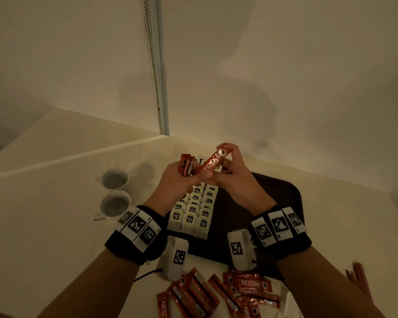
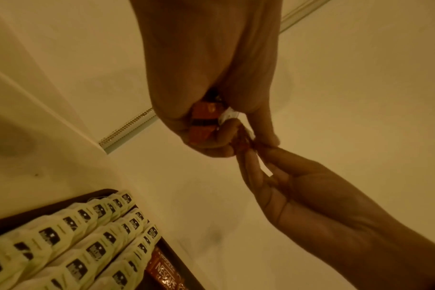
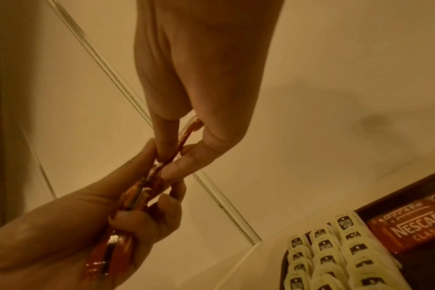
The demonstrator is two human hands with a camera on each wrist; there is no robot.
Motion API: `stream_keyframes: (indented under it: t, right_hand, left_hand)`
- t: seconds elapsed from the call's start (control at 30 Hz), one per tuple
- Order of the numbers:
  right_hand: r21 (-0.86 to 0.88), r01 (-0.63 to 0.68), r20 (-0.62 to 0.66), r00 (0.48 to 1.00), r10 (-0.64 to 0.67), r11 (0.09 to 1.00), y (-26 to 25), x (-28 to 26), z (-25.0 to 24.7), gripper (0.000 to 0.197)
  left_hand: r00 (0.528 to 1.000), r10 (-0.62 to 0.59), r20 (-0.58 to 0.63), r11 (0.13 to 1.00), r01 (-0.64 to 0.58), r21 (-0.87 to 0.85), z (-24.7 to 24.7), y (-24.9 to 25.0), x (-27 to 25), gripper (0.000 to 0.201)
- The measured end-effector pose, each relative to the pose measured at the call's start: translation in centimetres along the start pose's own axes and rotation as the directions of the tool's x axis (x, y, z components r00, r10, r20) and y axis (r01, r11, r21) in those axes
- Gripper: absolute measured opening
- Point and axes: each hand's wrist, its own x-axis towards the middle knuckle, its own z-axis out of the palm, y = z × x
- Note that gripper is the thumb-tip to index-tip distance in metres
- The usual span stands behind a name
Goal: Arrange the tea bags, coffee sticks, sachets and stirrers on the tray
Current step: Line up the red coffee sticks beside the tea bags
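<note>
Both hands are raised above the far edge of the dark tray [image 1: 283, 193]. My left hand [image 1: 182, 177] grips a small bundle of red coffee sticks [image 1: 186, 165], also seen as the bundle [image 2: 202, 117] in its fist. My right hand [image 1: 228, 166] pinches one red coffee stick [image 1: 213, 161] between thumb and fingers, with the stick [image 3: 186, 131] meeting the left hand's bundle [image 3: 117, 243]. Three rows of pale tea bags [image 1: 193, 212] lie on the tray's left part. A red Nescafe sachet [image 3: 410, 229] lies beyond them on the tray.
Two white cups [image 1: 114, 191] stand left of the tray. Loose red coffee sticks and sachets [image 1: 216, 292] lie on the table near me. Red stirrers [image 1: 359, 276] lie at the right. The table sits in a wall corner.
</note>
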Motion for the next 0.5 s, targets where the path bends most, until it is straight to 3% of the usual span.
stream_keyframes:
  t: [0.13, 0.2, 0.33, 0.5]
  right_hand:
    - [0.061, -0.036, -0.12, 0.992, 0.043, 0.997, -0.3, -0.1, -0.2, 0.006]
    - [0.009, -0.001, -0.14, 0.99, 0.002, 1.0, -0.3, 0.0, -0.9, 0.007]
    - [-0.077, 0.023, -0.083, 0.996, -0.029, 0.997, 0.0, 0.0, -1.6, 0.014]
    - [0.103, -0.024, -0.091, 0.995, 0.034, 0.994, 0.8, 0.0, -1.6, 0.012]
  left_hand:
    - [0.999, -0.032, -0.026, 0.998, 0.031, -0.057, -0.5, -0.2, 0.0, 0.009]
    - [0.999, -0.041, -0.024, 0.998, 0.04, -0.045, -0.8, 0.1, 0.1, 0.008]
    - [0.996, 0.056, -0.064, 0.994, -0.049, 0.1, -0.6, 0.8, 0.2, 0.013]
    - [0.985, 0.119, -0.122, 0.989, -0.107, 0.098, 0.0, 1.6, 0.2, 0.006]
